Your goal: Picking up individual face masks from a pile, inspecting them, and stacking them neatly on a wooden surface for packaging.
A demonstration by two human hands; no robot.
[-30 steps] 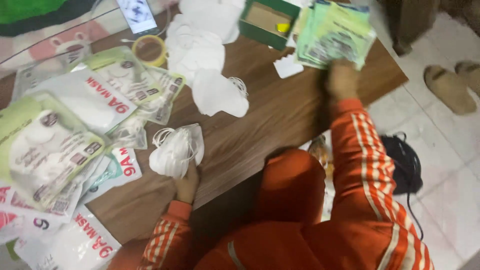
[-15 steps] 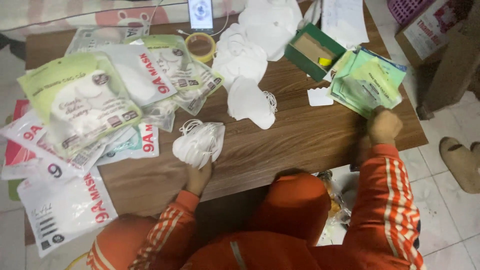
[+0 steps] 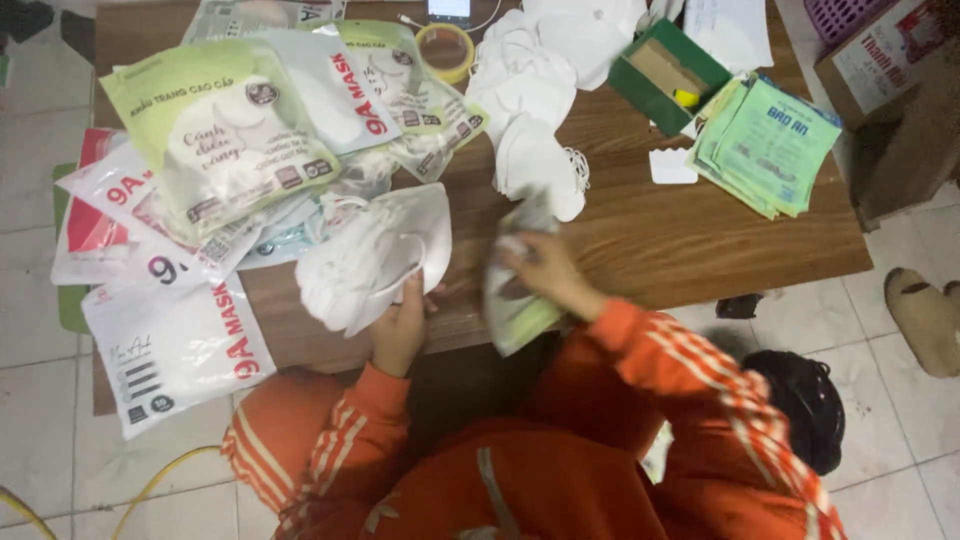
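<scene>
My left hand (image 3: 400,330) grips a bundle of white face masks (image 3: 372,258) lifted off the near edge of the wooden table (image 3: 700,235). My right hand (image 3: 545,272) holds a flat green and clear plastic pouch (image 3: 512,290) just right of the masks; the pouch is blurred and hangs over the table's front edge. Both arms wear orange sleeves with pale stripes.
Filled mask packets (image 3: 215,150) overlap across the table's left side. Loose white masks (image 3: 535,95) lie at the middle back, beside a roll of tape (image 3: 446,48) and a green box (image 3: 668,76). A stack of green pouches (image 3: 765,145) sits at right. A sandal (image 3: 925,315) lies on the floor tiles.
My right hand has come from the green stack at the right to the middle, now carrying one pouch. My left hand has raised the mask bundle.
</scene>
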